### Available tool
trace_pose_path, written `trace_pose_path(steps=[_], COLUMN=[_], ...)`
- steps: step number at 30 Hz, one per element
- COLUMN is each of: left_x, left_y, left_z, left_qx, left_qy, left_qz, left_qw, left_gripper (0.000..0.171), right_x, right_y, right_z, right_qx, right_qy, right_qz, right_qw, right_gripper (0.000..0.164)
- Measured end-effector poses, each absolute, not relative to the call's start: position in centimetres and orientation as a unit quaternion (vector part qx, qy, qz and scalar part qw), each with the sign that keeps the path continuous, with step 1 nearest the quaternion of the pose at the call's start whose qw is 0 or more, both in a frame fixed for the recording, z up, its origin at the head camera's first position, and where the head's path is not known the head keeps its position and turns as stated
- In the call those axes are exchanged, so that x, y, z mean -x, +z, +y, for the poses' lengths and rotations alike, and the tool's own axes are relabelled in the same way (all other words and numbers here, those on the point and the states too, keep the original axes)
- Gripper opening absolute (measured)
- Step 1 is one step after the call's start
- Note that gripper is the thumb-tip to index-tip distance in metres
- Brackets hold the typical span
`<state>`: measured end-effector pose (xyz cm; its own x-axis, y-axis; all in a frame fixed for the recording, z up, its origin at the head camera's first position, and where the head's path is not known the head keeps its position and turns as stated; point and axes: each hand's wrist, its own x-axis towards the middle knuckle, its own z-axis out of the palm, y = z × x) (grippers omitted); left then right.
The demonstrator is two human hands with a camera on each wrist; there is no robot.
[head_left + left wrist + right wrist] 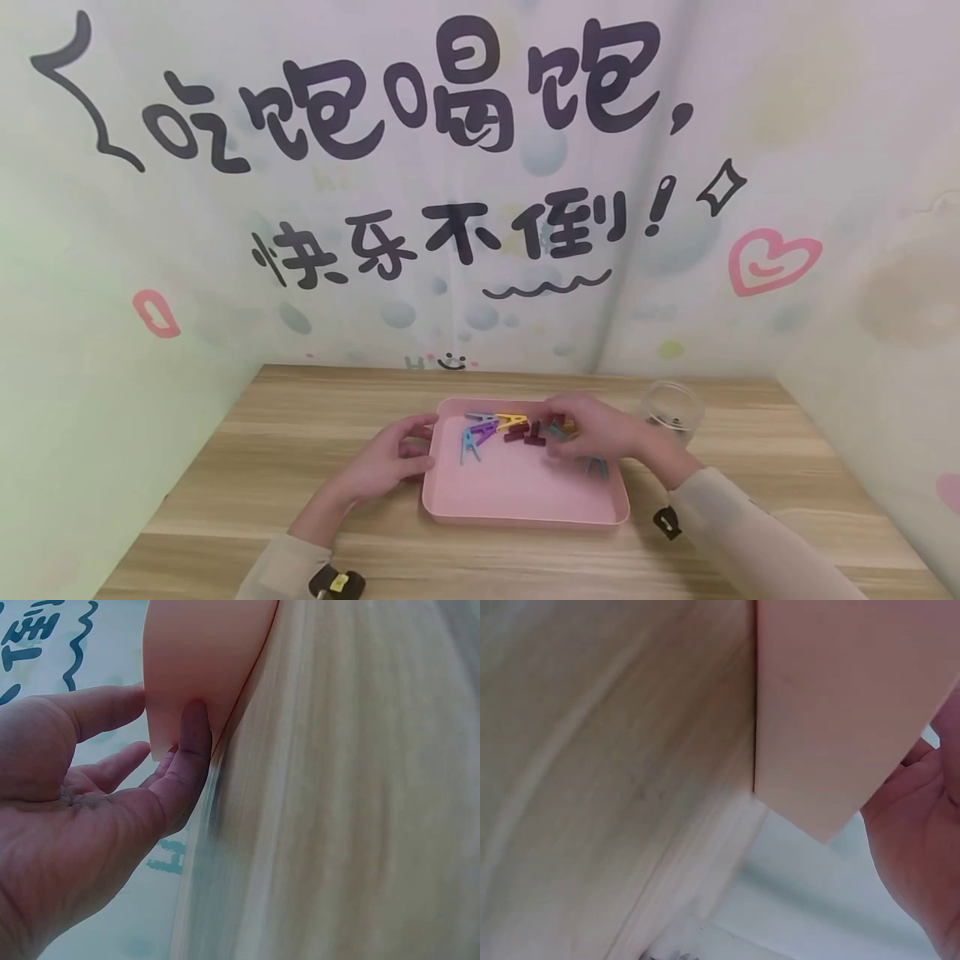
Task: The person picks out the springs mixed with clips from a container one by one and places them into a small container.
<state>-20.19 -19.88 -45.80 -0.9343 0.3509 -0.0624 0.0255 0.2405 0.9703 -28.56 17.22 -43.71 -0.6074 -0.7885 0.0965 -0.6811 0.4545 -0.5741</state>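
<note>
A shallow pink tray (525, 496) lies on the wooden table. My left hand (386, 461) is at its left side, and in the left wrist view the fingers (196, 739) touch the outer wall without curling over it. Over the tray's back right part is my right hand (596, 429), thumb and forefinger apart around some small clips. Its other fingers are hidden, also in the right wrist view, where the tray wall covers them. Inside the tray lie yellow clothespins (512, 421), purple clothespins (485, 432), blue clothespins (470, 444) and dark red clothespins (535, 439).
A clear round container (672, 408) with a few dark things inside stands behind the right forearm. The wooden table (300, 433) meets a printed wall covering (360, 333) at the back and sides. Dark wrist devices (337, 582) sit at both sleeves.
</note>
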Motion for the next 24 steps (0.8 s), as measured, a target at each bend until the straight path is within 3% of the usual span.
trace_pose_path(steps=[10, 24], left_x=[20.2, 20.1], left_y=[-45.7, -45.8], left_z=[-19.9, -20.0], left_qx=[-0.124, -0.129], left_qy=[0.598, 0.602], left_qz=[0.780, 0.777], left_qw=[0.133, 0.132], left_gripper=[0.065, 0.066], right_x=[28.8, 28.6], right_y=[-44.1, -44.8], right_z=[16.7, 15.7], right_qx=[0.448, 0.400], right_qy=[-0.276, -0.231], right_qz=[0.845, 0.879], right_qw=[0.095, 0.123], right_gripper=[0.035, 0.035])
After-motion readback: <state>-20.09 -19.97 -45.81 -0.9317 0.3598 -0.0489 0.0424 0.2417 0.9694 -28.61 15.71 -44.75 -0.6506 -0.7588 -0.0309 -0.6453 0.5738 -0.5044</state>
